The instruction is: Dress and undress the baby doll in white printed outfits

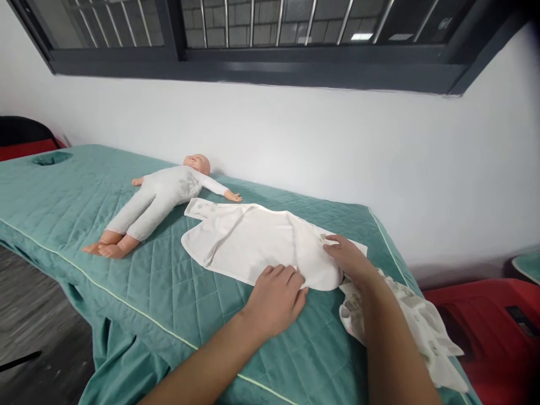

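A white baby shirt (257, 242) lies spread out on the green quilted cover, its sleeves reaching to both sides. My left hand (276, 298) rests at its near edge, fingers bent over the cloth and closed on it. Over the right sleeve, my right hand (350, 256) pinches the fabric; its lower fingers are partly hidden. Beside the shirt on the left, a baby doll (169, 185) in a pale bodysuit lies on its back, bare feet toward the near left. Crumpled patterned baby clothes (417, 315) lie under and beyond my right forearm.
The green cover (177, 298) drapes over the bed's near edge and has a round hole (53, 158) at the far left. A white wall (295, 140) and a barred window stand behind. Red chairs (485, 320) flank the bed at right and far left.
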The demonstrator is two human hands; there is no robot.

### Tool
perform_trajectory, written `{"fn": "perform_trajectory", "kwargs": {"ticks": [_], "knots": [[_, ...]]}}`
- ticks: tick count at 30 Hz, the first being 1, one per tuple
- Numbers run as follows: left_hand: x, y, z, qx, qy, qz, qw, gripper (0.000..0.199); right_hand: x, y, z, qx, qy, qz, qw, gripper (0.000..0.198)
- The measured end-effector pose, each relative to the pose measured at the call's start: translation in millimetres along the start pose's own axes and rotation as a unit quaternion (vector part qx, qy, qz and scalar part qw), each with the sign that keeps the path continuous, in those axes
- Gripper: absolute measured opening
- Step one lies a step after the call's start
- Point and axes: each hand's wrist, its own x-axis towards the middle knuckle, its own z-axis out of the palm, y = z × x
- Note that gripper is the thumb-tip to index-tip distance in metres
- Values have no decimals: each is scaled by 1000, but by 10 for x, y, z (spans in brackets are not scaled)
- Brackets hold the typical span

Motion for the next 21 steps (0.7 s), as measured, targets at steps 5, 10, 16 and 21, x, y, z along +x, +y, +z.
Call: {"fn": "perform_trajectory", "kwargs": {"ticks": [5, 10, 16, 21], "knots": [[-1, -42, 13, -61, 20, -40, 997, 20, -3, 16, -15, 28, -51, 15, 998, 39], [10, -75, 40, -97, 40, -71, 992, 24, 14, 28, -33, -4, -52, 11, 999, 39], [28, -147, 42, -106, 88, -97, 986, 23, 15, -33, -136, -132, 67, 47, 988, 28], [238, -667, 68, -9, 65, -156, 986, 30, -136, -390, 35, 0, 146, -78, 986, 30]]}}
